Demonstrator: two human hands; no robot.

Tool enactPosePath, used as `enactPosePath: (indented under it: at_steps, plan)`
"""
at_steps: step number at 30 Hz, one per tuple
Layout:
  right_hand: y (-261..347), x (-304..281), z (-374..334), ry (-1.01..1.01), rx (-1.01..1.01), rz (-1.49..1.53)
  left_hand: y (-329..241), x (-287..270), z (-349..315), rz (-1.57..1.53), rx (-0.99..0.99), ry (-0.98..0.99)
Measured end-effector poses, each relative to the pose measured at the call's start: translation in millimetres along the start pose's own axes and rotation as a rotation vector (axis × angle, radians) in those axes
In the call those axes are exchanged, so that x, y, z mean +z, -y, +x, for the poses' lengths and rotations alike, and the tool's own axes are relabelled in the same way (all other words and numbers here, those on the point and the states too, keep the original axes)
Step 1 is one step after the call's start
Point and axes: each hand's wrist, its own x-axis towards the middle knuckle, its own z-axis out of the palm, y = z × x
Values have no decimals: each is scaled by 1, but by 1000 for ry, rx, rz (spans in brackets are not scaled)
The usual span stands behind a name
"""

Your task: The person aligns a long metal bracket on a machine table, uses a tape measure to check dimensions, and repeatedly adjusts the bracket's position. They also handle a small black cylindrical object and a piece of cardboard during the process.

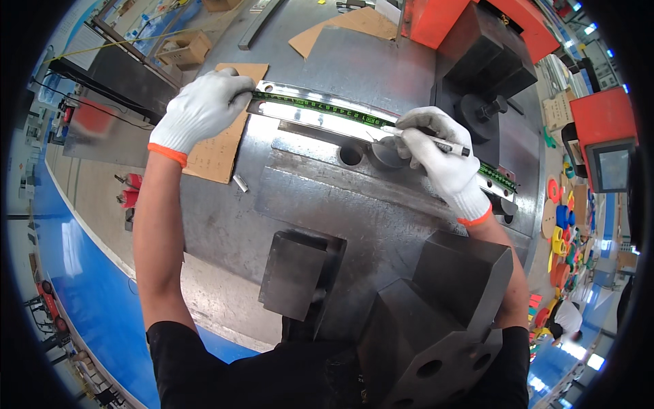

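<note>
A dark tape measure blade (317, 104) with green markings lies stretched along a shiny flat metal bar (310, 116). At the bar's left end, my left hand (208, 109), in a white glove with an orange cuff, pinches the blade; its fingertips hide the blade's end. My right hand (443, 153), gloved the same way, is closed around a marker pen (449, 146). The pen's tip points left, at the bar beside the blade. Past my right hand the blade reappears (497, 177) and runs on to the right. The hand covers the stretch between.
Under the bar sits a steel machine bed (306, 174) with a round hole (351, 155). Dark steel blocks (293, 273) stand nearer me, and a large angled block (436, 313) rises at front right. Cardboard (214, 153) lies at left; an orange-red machine part (436, 20) stands behind.
</note>
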Motion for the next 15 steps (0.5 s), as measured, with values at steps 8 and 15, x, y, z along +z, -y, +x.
enactPosePath:
  at_steps: [8,15]
  plan:
    - [-6,11,-5,-93,-84,-69,3,2,3,-25,13,9]
    - [-9,11,-3,-91,-84,-51,2,-1,6,-5,-1,42]
